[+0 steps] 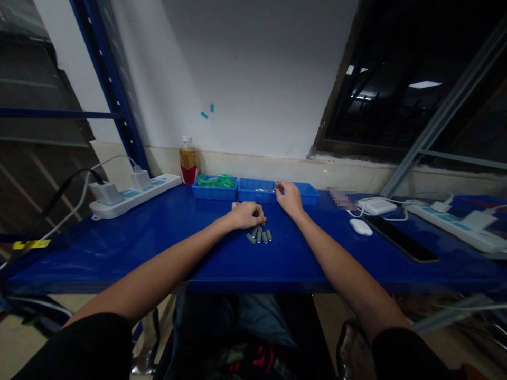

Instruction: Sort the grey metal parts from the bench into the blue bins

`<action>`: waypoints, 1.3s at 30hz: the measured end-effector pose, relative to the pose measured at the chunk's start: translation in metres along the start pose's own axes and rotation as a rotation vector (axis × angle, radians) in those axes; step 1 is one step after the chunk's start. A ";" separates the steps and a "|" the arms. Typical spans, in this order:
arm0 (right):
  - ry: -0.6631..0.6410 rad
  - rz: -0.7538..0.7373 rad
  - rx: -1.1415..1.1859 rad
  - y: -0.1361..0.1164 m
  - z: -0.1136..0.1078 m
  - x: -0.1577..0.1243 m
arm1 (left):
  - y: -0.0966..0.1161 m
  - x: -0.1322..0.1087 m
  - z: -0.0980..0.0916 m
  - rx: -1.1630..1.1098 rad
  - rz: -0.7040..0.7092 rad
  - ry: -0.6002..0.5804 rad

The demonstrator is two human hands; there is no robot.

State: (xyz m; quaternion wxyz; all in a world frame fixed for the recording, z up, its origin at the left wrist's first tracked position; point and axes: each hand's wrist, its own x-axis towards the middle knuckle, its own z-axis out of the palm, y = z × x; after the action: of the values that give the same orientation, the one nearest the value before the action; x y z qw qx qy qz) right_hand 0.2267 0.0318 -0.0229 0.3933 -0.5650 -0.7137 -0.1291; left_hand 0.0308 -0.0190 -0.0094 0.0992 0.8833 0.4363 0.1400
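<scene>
While the left hand is held low over the tabletop, its thumb and fingertips are brought close together; whether anything is pinched between them cannot be told. By the right hand, the blue plastic tray is reached into with curled fingers, and whether these are closed on a piece cannot be told either. Inside that tray, thin silvery pieces are seen just beside the right fingertips; whether the blue section right of the hand belongs to the same tray is hidden by the hand.

Just below the left fingertips, small grey metal cylinders are gathered in a loose cluster on the blue tabletop. To the left of the tray, a second blue bin is filled with green pieces, and beside it a drink bottle with a yellow and red label is stood upright.

Farther left, a white power strip is fitted with two white plug-in chargers. On the right, a black smartphone is laid flat near a white earbud case, and another white power strip is placed beyond them. Behind the bins, the white wall is marked by two small blue strips.
</scene>
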 end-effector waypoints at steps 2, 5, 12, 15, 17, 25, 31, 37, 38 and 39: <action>-0.049 0.006 -0.021 0.000 0.002 0.002 | -0.004 0.002 0.001 0.021 -0.043 0.037; -0.110 0.006 -0.038 -0.003 -0.001 0.001 | -0.016 0.005 -0.001 -0.005 -0.002 0.040; -0.150 -0.061 0.005 -0.017 -0.018 -0.008 | -0.034 0.006 -0.007 -0.012 0.123 -0.032; -0.183 -0.041 0.025 -0.022 -0.021 -0.010 | -0.033 0.007 -0.004 0.014 0.087 0.022; -0.191 -0.059 0.035 -0.025 -0.024 -0.012 | -0.033 0.009 -0.001 0.028 0.043 0.059; -0.349 -0.377 0.216 -0.051 -0.025 -0.019 | -0.042 0.017 0.002 -0.160 0.081 0.256; -0.288 -0.271 0.274 -0.055 -0.022 -0.019 | -0.038 0.013 -0.002 -0.328 0.098 0.272; -0.270 -0.139 0.422 -0.052 -0.023 -0.019 | -0.038 0.010 -0.003 -0.326 0.215 0.298; -0.275 -0.131 0.442 -0.052 -0.022 -0.020 | -0.038 0.010 -0.003 -0.314 0.221 0.301; -0.278 -0.125 0.458 -0.053 -0.022 -0.020 | -0.038 0.010 -0.003 -0.296 0.219 0.306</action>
State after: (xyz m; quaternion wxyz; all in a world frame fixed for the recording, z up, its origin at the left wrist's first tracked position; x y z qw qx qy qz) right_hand 0.1889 -0.0137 -0.0093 0.4005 -0.4288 -0.8048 0.0903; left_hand 0.0073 0.0115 -0.0163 0.1445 0.8698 0.3224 0.3445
